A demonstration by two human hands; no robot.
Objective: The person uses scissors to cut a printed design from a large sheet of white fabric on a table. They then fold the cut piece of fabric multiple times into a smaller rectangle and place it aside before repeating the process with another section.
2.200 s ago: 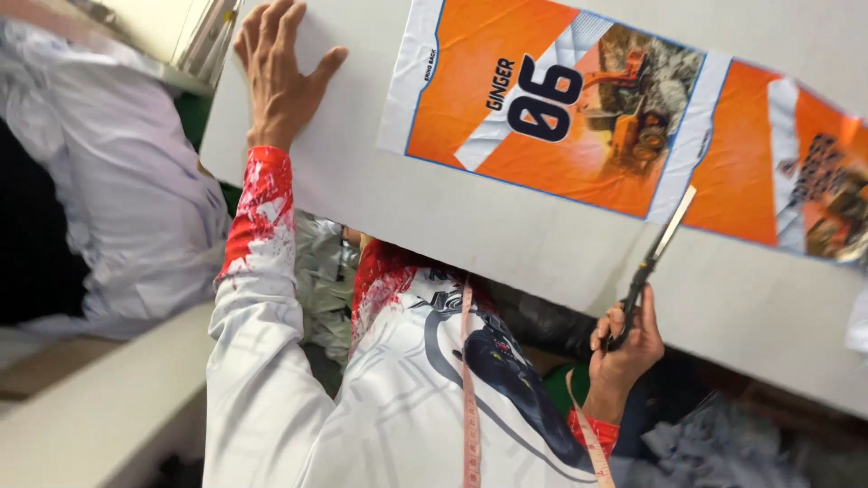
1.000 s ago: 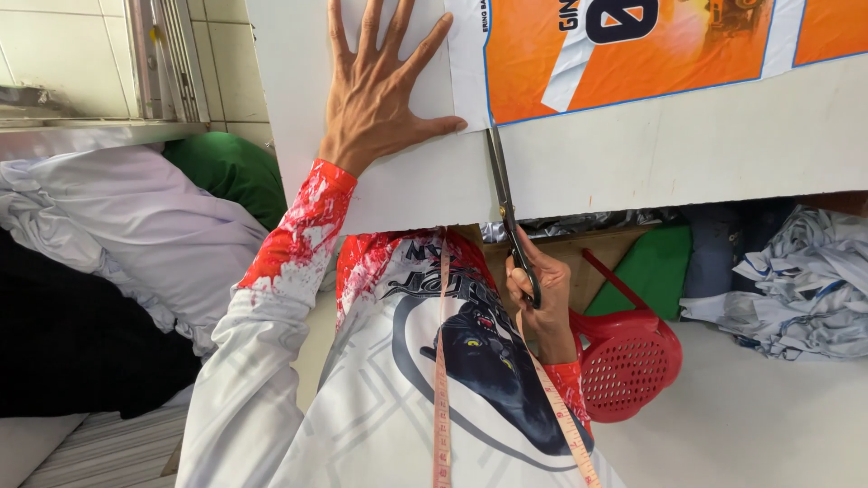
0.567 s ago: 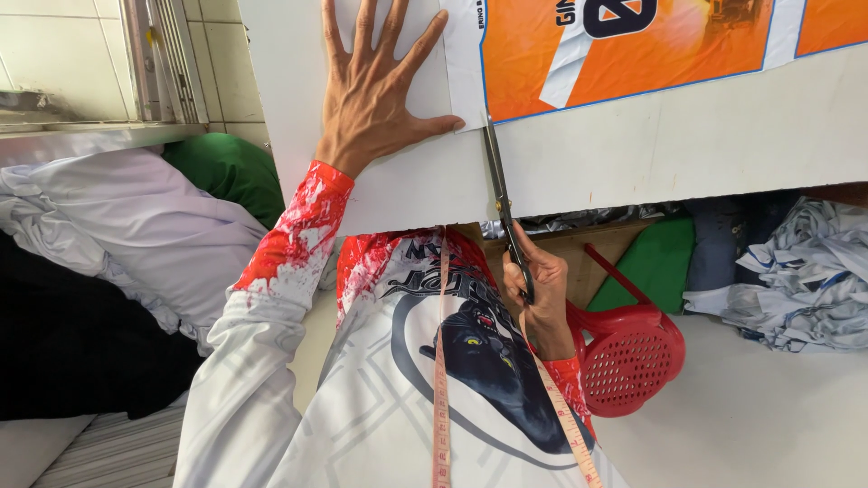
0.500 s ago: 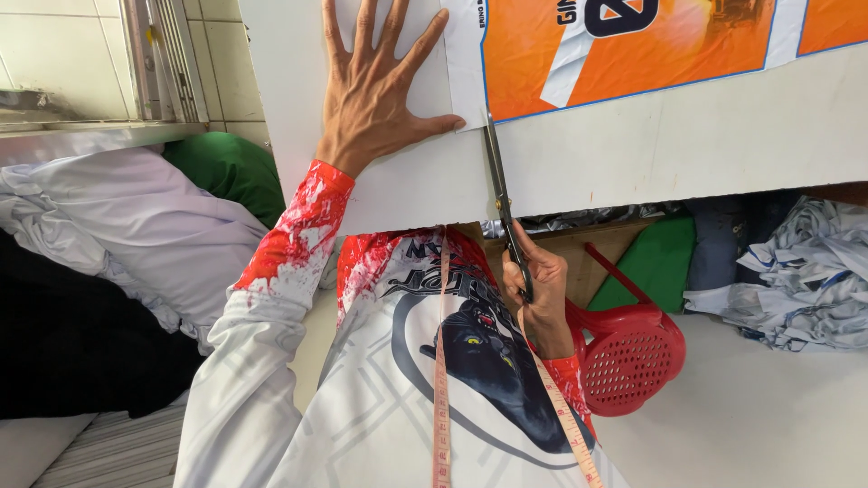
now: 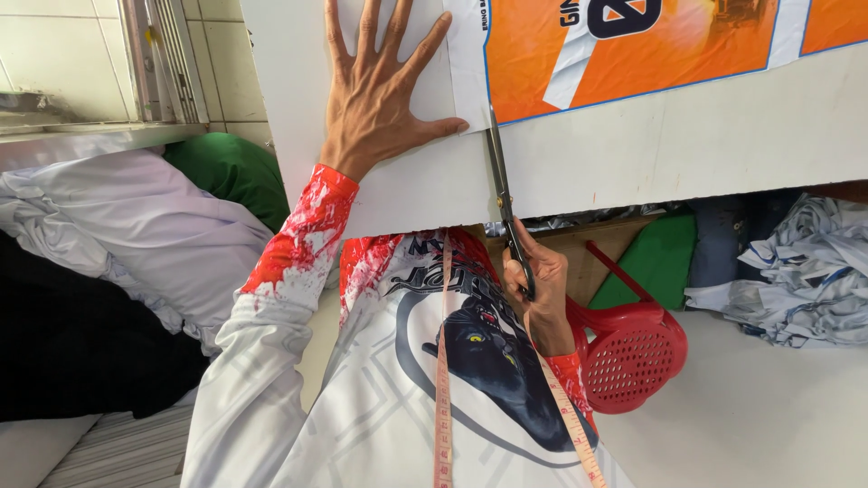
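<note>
At the far left lies a pile of white cloth (image 5: 136, 235) with a green cloth (image 5: 231, 172) behind it and a black cloth (image 5: 81, 343) below. The left hand (image 5: 380, 90) lies flat on the white sheet (image 5: 633, 154), with the fingers spread wide, holding nothing, only pressing the sheet down. Its thumb points to the scissors (image 5: 504, 203), just beside the blades. The sheet carries an orange print (image 5: 633, 54) at the top, and the scissors stand in the sheet at the left border of this print, with the tips up. The right hand (image 5: 541, 298) is under the lower edge of the sheet, its grip closed around the scissors' handles. A measuring tape (image 5: 443, 380) hangs over the person's white shirt. To the right of the right hand sits a red basket (image 5: 633, 357), and beyond it a green panel (image 5: 655, 262). At the far right is a heap of pale cloth (image 5: 805, 271).
</note>
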